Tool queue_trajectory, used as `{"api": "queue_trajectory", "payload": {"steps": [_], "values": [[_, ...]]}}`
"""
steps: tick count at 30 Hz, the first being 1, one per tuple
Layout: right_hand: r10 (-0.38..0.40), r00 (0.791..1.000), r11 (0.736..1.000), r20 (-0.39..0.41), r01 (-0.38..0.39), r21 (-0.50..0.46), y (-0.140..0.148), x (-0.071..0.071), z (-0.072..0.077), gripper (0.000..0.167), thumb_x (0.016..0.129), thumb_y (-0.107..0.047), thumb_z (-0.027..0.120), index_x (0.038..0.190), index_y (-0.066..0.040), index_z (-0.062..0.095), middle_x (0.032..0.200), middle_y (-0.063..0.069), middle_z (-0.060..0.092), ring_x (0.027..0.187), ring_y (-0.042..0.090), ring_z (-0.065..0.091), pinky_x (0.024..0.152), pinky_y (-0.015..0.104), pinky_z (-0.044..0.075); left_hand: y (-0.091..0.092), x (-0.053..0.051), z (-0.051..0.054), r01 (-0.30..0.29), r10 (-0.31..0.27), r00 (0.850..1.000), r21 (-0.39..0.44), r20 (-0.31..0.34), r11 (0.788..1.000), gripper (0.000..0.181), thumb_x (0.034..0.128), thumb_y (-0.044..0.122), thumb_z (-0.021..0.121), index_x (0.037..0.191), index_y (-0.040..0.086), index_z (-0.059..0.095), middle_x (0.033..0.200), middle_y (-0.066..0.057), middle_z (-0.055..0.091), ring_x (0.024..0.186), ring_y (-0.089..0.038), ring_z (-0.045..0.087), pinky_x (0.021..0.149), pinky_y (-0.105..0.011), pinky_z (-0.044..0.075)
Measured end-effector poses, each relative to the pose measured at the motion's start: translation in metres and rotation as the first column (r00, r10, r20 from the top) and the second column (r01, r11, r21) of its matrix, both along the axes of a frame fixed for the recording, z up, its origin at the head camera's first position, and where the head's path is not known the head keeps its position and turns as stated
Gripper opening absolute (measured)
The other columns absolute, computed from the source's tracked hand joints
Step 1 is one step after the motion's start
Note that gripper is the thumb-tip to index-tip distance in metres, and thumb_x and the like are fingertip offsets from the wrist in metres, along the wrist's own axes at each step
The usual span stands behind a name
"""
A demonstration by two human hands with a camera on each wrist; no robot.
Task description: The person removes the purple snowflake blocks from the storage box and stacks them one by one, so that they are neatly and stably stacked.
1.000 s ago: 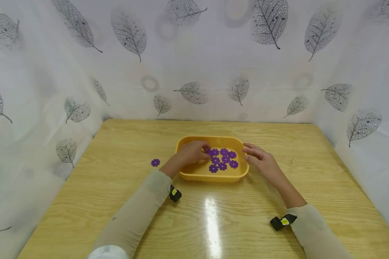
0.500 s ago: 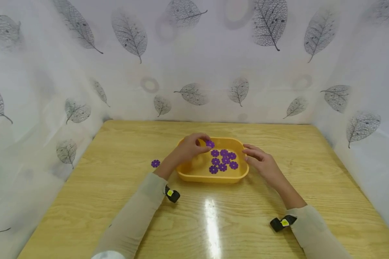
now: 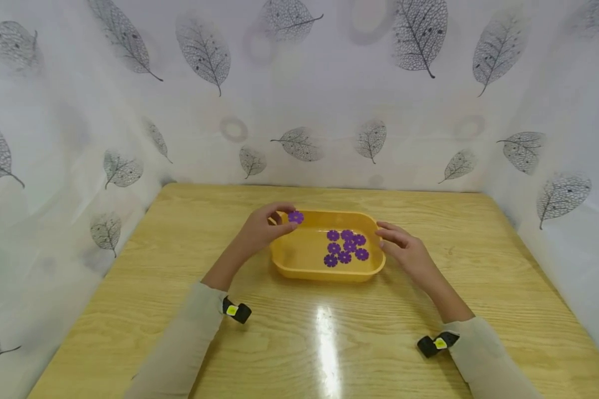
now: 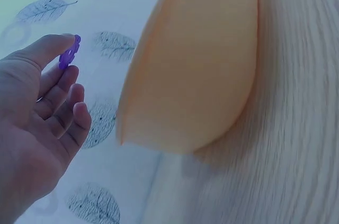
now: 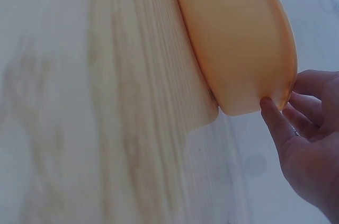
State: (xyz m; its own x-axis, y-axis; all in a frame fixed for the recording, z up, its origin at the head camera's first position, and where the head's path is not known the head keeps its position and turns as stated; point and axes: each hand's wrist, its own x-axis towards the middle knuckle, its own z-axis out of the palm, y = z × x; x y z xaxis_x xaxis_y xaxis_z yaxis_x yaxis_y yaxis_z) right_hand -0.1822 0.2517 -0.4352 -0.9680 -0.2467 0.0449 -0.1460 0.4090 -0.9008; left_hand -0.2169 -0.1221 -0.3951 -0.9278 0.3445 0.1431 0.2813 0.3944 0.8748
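Left hand (image 3: 257, 229) pinches purple flower-shaped plastic disc (image 3: 296, 217) mid-frame, at upper-left corner of yellow rounded-rectangular plastic tray (image 3: 324, 275). Right hand (image 3: 410, 250) touches tray's right rim, fingers relaxed. Best: light edge pinch, steady tray.

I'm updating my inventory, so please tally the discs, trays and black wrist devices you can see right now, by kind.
Yellow tray: 1
Purple discs: 9 (8 in the tray, 1 held in the left hand)
Black wrist devices: 2
Total: 12

Some discs overlap, so any hidden ones aren't counted.
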Motion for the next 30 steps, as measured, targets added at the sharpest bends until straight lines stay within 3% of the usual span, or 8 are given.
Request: {"api": "queue_trajectory", "payload": {"steps": [6,10,17,24,30], "values": [[-0.003,1.0,1.0,0.005,0.003,0.008,0.001,0.0,0.0,0.045,0.103,-0.031,0.059,0.141,-0.008,0.058,0.161,0.003,0.039,0.148,0.031,0.035,0.094,0.004,0.04,-0.033,0.012,0.001,-0.063,0.063,0.998,-0.041,0.004,0.997,0.042,0.0931,0.036,0.073,0.13,0.019,0.063,0.122,-0.004,0.066,0.094,-0.024,0.057,0.073,-0.033,0.053],[-0.001,1.0,1.0,0.002,0.001,0.008,0.001,-0.001,0.0,0.045,0.103,-0.03,0.059,0.141,-0.007,0.058,0.16,0.004,0.039,0.148,0.031,0.035,0.094,0.004,0.04,-0.055,0.019,-0.007,-0.107,0.109,0.994,-0.092,0.015,0.99,0.046,0.0932,0.04,0.072,0.133,0.019,0.062,0.126,-0.004,0.064,0.097,-0.024,0.057,0.077,-0.034,0.054],[-0.004,1.0,1.0,0.004,0.004,0.005,0.0,0.0,0.0,0.044,0.103,-0.03,0.059,0.141,-0.007,0.058,0.16,0.004,0.039,0.148,0.031,0.036,0.094,0.004,0.04,-0.086,0.027,-0.025,-0.147,0.153,0.988,-0.168,0.026,0.975,0.046,0.0944,0.041,0.07,0.132,0.017,0.062,0.128,-0.006,0.064,0.097,-0.023,0.057,0.073,-0.032,0.052],[-0.001,1.0,1.0,0.005,0.001,0.008,-0.001,0.0,0.001,0.044,0.104,-0.029,0.058,0.141,-0.006,0.057,0.16,0.005,0.039,0.147,0.031,0.036,0.094,0.004,0.04,-0.107,0.029,-0.039,-0.139,0.159,0.986,-0.265,0.054,0.954,0.045,0.0953,0.035,0.07,0.133,0.011,0.062,0.128,-0.012,0.062,0.098,-0.025,0.057,0.069,-0.033,0.05],[-0.003,1.0,1.0,0.0,0.003,0.023,-0.001,0.001,0.002,0.045,0.104,-0.031,0.058,0.141,-0.006,0.057,0.16,0.005,0.039,0.147,0.031,0.036,0.094,0.004,0.04,-0.114,0.024,-0.047,-0.124,0.162,0.981,-0.304,0.102,0.945,0.043,0.0947,0.03,0.071,0.131,0.009,0.063,0.122,-0.014,0.064,0.098,-0.026,0.058,0.071,-0.033,0.05]]}}
